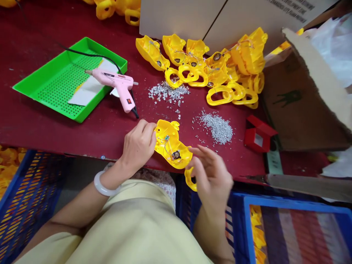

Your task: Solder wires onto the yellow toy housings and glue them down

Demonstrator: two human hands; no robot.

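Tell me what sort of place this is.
Probably a small toy assembly workshop. A pile of matching yellow shells lies on the red table beside heaps of tiny metal parts, a pink glue gun lies across the edge of a green tray, and the left hand holds one wired shell.

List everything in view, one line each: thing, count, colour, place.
yellow shell: one, yellow, wires inside, front centre
yellow ring: one, yellow, just below the shell
shell and ring pile: many, yellow, back centre
table: one, dark red
tray: one, green, back left
glue gun: one, pink, half over the tray's right edge
silver bits: two heaps, silver, mid-table
red box: one, red, right of the nearer heap
cardboard boxes: two, pale and brown, back and right
crates: two, blue, below the table
bracelet: one, white, left wrist
left hand: grips the shell's left end
right hand: fingers spread at the shell's right end, over the ring
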